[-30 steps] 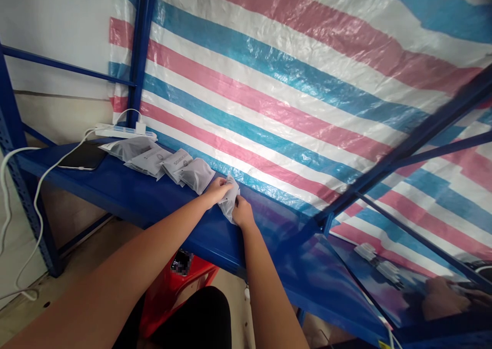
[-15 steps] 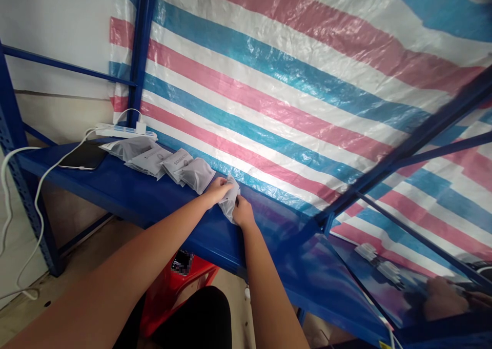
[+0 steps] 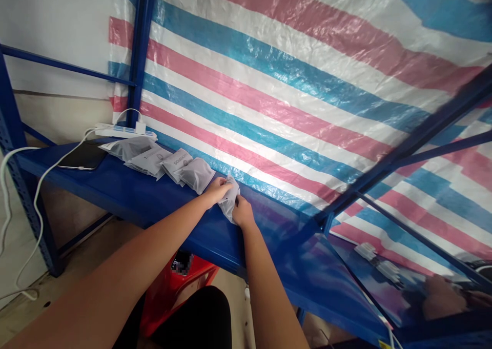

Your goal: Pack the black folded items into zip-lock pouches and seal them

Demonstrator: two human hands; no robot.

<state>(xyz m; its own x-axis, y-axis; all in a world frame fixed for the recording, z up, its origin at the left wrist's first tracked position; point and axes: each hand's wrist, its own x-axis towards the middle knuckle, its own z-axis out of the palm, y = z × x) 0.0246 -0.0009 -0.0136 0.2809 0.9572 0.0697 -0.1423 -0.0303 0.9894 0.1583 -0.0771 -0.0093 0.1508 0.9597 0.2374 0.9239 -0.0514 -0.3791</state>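
Observation:
Both my hands pinch one small grey plastic pouch (image 3: 231, 201) over the blue metal shelf (image 3: 126, 192). My left hand (image 3: 217, 189) grips its upper left edge with closed fingers. My right hand (image 3: 242, 213) holds its lower right side, fingers curled. To the left, a row of several similar grey pouches (image 3: 161, 162) lies overlapped on the shelf, the nearest one (image 3: 196, 175) just beside my left hand.
A dark phone (image 3: 82, 157) and a white power strip (image 3: 121, 130) with white cables lie at the shelf's left end. A striped tarp (image 3: 292, 93) hangs behind. A red crate (image 3: 172, 287) sits on the floor below. Blue frame bars (image 3: 403, 149) cross at right.

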